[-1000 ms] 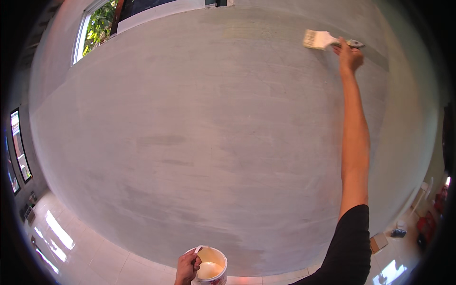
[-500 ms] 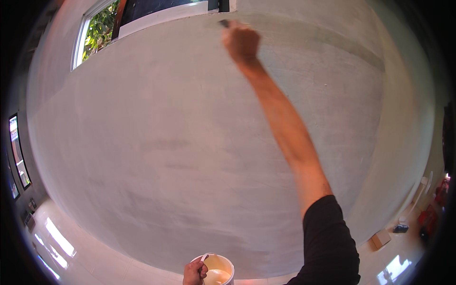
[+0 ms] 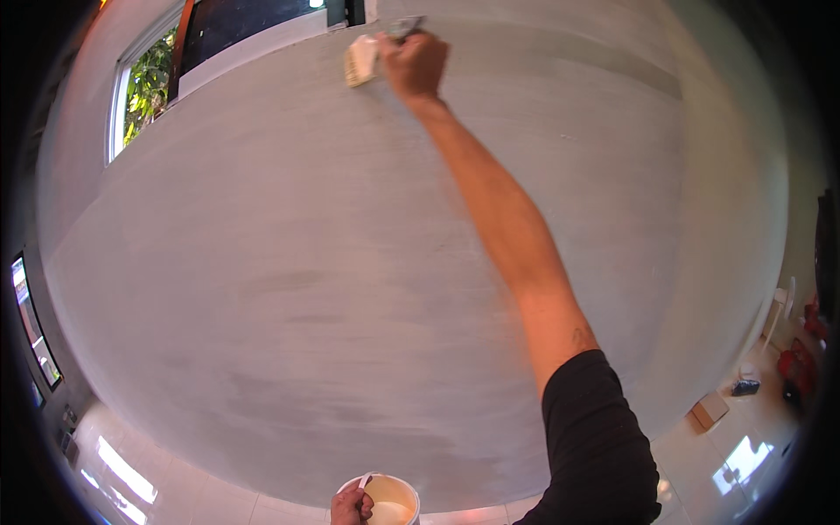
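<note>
My right hand [image 3: 417, 67] is raised on an outstretched arm near the top of the grey wall [image 3: 350, 219]. Its fingers are closed around the handle of a wide, flat paintbrush [image 3: 360, 61]. Pale bristles point left and downward against the wall, just below the window ledge. Low in the view, my left hand [image 3: 351, 506] grips the handle at the rim of a white bucket [image 3: 409, 487]. Cream-coloured liquid [image 3: 388, 513] lies inside the bucket, whose underside is out of view.
A window [image 3: 149, 87] with a pale sill stands at the upper left, leaves behind its glass. Glossy floor tiles [image 3: 206, 477] run along the wall's foot. On the right floor are a cardboard box [image 3: 710, 409] and red items [image 3: 794, 367].
My right hand has shifted slightly left and turned, so the brush's pale bristles now show. The view has tilted a little, while my left hand keeps hold of the bucket.
</note>
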`<state>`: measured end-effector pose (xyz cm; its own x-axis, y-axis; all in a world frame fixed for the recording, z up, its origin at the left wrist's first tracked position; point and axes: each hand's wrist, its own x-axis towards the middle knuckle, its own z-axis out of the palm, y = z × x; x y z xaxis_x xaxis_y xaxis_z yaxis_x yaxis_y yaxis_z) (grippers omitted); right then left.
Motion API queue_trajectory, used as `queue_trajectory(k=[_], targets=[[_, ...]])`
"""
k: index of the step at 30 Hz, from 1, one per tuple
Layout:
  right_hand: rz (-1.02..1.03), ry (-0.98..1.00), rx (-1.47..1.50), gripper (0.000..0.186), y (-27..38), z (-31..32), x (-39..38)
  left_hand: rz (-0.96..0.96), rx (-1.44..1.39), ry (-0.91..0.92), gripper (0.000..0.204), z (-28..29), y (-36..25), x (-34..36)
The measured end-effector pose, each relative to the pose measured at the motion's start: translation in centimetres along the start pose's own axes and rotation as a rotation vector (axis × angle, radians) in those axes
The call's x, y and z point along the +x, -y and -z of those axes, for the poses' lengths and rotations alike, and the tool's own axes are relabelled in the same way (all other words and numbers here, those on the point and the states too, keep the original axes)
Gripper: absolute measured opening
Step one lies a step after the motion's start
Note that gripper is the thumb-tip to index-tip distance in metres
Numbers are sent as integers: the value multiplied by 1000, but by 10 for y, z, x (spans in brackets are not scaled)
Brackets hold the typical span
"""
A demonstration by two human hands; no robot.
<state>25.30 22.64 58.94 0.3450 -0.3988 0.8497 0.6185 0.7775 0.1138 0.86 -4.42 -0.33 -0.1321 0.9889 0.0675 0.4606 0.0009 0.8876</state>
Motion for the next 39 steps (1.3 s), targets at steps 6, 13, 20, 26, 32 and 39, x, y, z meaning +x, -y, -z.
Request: queue_trajectory(k=[6, 13, 20, 26, 32, 39], targets=[[2, -79, -174, 38, -147, 182, 85, 116, -258, -34, 25, -29, 16, 12], [77, -119, -846, 32, -174, 317, 152, 69, -184, -54, 19, -63, -18, 8], [307, 95, -749, 24, -145, 224, 102, 47, -195, -12, 17, -91, -43, 4], [134, 155, -159, 23, -63, 167, 59, -126, 117, -36, 14, -109, -51, -4], [-75, 3, -19, 35, -182, 230, 106, -212, 160, -92, 16, -130, -26, 4], [-141, -105, -318, 33, -289, 393, 182, -244, 270, -105, 16, -137, -61, 3]])
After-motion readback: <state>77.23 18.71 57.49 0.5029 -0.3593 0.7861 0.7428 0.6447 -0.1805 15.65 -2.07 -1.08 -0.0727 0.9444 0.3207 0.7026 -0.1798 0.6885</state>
